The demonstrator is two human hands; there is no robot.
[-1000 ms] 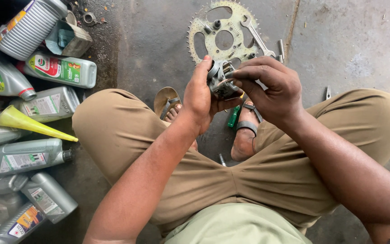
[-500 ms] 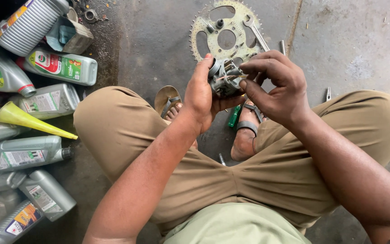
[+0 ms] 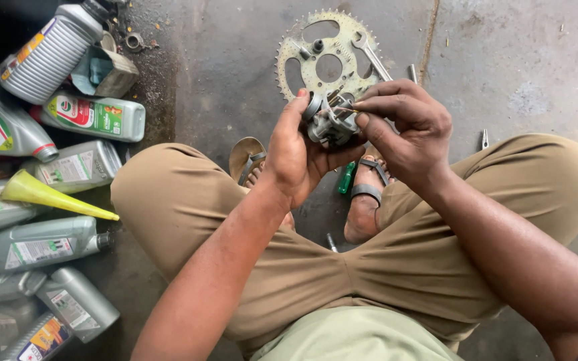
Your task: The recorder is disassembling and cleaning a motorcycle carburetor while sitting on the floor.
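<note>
Head view: beyond the fingers, flat on the concrete floor [image 3: 235,73], lies a toothed sprocket [image 3: 326,57] with a spanner [image 3: 371,57] resting across its right edge. Below the hands, between the person's sandalled feet, a green-handled tool [image 3: 346,178] lies on the floor. Far to the left of the fingers, grey oil bottles [image 3: 91,115] lie in a heap, with a yellow funnel [image 3: 48,194] on top of them. The khaki-trousered knees spread to either side under the forearms, and the hands hide part of the sprocket's lower edge.

The left hand [image 3: 296,154] is curled shut around a small grey metal part [image 3: 329,120], thumb up along its left side. The right hand [image 3: 403,130] has its fingers [image 3: 376,105] pinched closed on the top of the same part, which sits between both hands, just in front of the sprocket.
</note>
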